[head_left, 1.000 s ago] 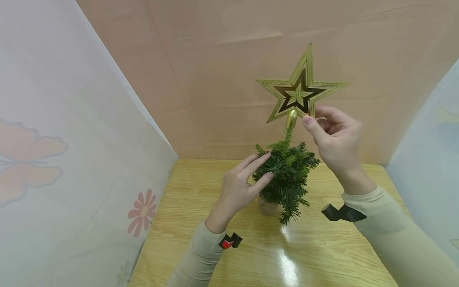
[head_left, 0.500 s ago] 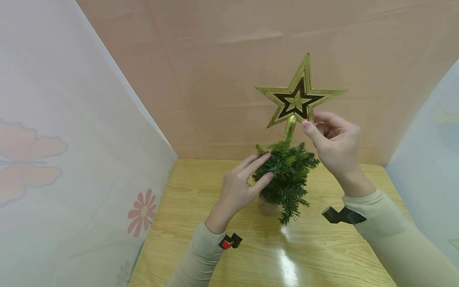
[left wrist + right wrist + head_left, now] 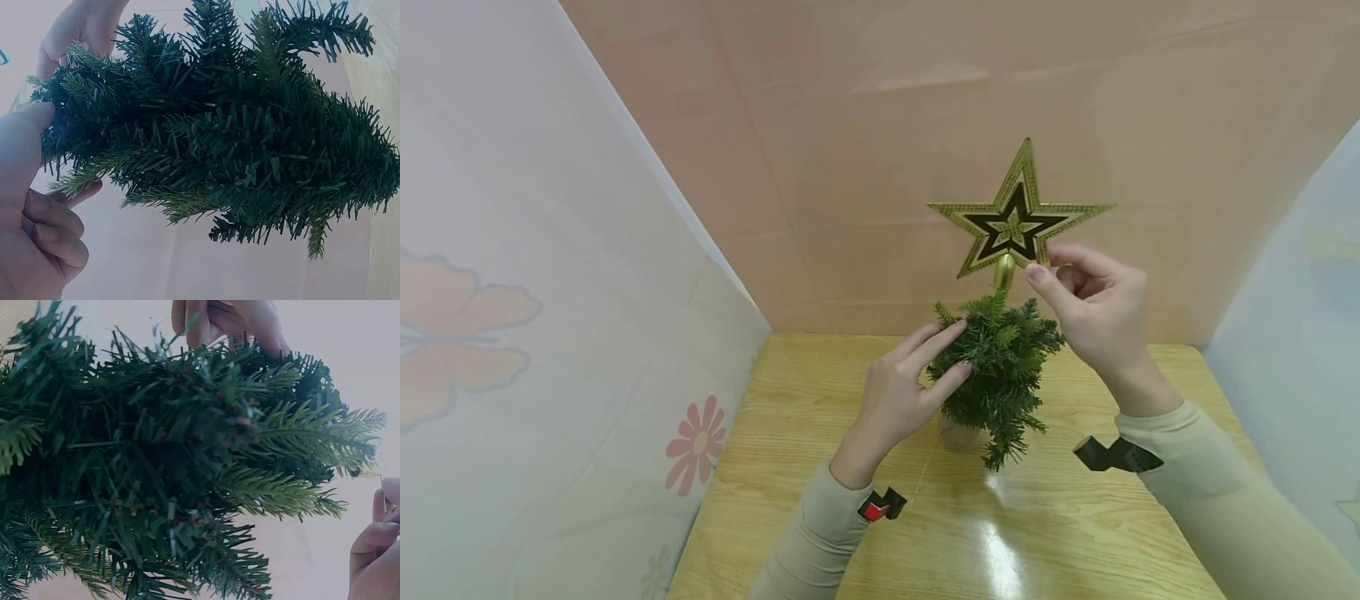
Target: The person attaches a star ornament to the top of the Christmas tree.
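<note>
A small green Christmas tree (image 3: 1000, 379) stands upright on the table. My left hand (image 3: 898, 390) holds its upper part from the left, thumb and fingers on opposite sides of the branches; the left wrist view shows the other fingers of the left hand (image 3: 47, 244) curled below. A gold star tree topper (image 3: 1011, 227) is upright over the treetop, its lower right point pinched between the thumb and fingers of my right hand (image 3: 1105, 312). The topper's gold socket (image 3: 1003, 273) sits around the top sprig. In the right wrist view, most of the star is out of frame.
The wooden table (image 3: 820, 367) runs up to a peach cloth backdrop (image 3: 850, 167). Pale printed cloth walls (image 3: 587, 292) stand on the left and right. A light-coloured base (image 3: 958, 433) shows under the tree.
My right hand has lowered the star topper and shifted it slightly left, so its socket covers more of the top sprig. The left hand and the tree have stayed nearly still.
</note>
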### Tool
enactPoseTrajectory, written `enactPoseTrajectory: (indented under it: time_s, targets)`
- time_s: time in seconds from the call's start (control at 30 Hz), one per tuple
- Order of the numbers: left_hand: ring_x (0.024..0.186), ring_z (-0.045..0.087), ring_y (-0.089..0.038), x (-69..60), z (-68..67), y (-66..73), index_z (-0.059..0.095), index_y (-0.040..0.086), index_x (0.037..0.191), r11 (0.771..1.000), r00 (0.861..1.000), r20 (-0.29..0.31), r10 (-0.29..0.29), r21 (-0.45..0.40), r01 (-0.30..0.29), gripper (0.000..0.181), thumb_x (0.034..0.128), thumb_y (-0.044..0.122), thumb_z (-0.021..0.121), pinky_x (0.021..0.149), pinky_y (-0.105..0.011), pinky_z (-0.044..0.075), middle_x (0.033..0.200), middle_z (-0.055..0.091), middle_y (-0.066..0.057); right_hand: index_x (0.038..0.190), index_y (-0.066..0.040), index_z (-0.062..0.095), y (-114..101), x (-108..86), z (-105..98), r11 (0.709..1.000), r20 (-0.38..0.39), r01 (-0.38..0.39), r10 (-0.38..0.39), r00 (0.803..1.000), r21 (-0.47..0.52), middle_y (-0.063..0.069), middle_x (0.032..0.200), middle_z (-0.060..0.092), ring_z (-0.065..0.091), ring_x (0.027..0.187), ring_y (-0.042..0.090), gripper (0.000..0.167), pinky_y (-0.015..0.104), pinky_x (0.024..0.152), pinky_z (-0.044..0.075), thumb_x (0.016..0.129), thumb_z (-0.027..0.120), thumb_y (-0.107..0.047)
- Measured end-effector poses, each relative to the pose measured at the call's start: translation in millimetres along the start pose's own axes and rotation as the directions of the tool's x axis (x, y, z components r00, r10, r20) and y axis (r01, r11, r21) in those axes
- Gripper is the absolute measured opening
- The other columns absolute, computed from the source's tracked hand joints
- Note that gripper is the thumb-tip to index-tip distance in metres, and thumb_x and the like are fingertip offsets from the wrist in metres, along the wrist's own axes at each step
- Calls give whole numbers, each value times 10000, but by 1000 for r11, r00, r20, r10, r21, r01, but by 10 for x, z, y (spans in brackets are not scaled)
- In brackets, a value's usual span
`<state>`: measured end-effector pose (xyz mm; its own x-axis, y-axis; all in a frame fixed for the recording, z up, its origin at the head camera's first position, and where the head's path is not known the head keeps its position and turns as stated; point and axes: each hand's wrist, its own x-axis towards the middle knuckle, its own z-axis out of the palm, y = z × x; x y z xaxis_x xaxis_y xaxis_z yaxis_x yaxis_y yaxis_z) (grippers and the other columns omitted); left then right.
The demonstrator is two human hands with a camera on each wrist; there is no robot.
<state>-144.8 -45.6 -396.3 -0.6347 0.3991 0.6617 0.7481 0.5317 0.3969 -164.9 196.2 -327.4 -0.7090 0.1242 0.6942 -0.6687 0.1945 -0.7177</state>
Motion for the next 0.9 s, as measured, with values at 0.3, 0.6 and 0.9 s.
enactPoseTrajectory:
  time_s: [0.3,0.6,0.9]
  targets:
    - [491,403,-21,4,13,-3,641,216,1452,1000,1000,8,-6,5,6,486,1007,409,668,435,-164,258,1322,683,-101,1010,179,722,39,-13,8,1000,-4,19,-19,1000,-12,-28,578,551,391,465,48,155,187,443,298,867,732,119]
    - [495,409,-18,7,9,-11,616,203,1474,1000,1000,19,-16,-11,16,514,1017,437,645,444,-171,271,1338,674,-111,1067,171,710,29,-30,-33,996,39,-17,13,999,83,-14,633,644,429,447,53,183,204,416,304,895,710,112]
    - [510,504,3,-48,-85,-59,610,195,1480,998,999,13,-44,-42,44,597,1054,594,490,439,-190,274,1410,640,-72,1164,165,693,92,-97,-202,956,5,-85,87,996,279,106,977,757,618,590,82,235,179,463,342,939,657,109]
